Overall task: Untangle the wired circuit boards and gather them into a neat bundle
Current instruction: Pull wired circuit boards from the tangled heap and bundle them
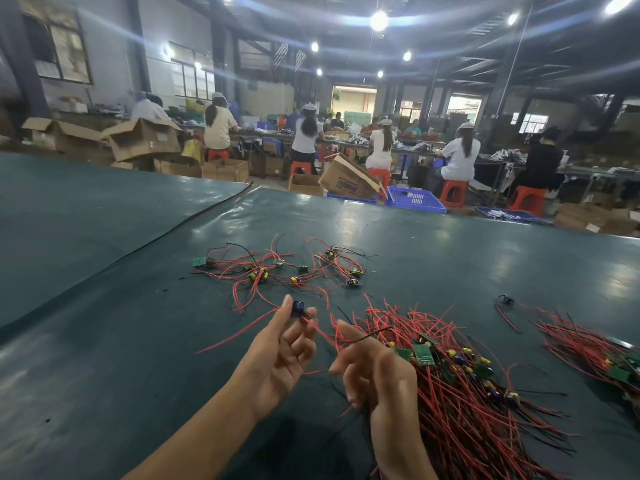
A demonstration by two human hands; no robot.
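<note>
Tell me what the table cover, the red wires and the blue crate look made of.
Table cover: probably vinyl or rubber sheet, dark green, glossy; it mirrors the ceiling lights. Red wires: likely plastic insulation, smooth; they bend in loose curves. Blue crate: seemingly moulded plastic, with slotted walls.

Beneath your left hand [277,355] and right hand [374,368] lies a dark green table cover [104,341]. Well beyond them, past its far edge, you have a tilted cardboard box [348,181], a blue crate [412,199], orange stools [453,192] and seated workers [460,157].
</note>
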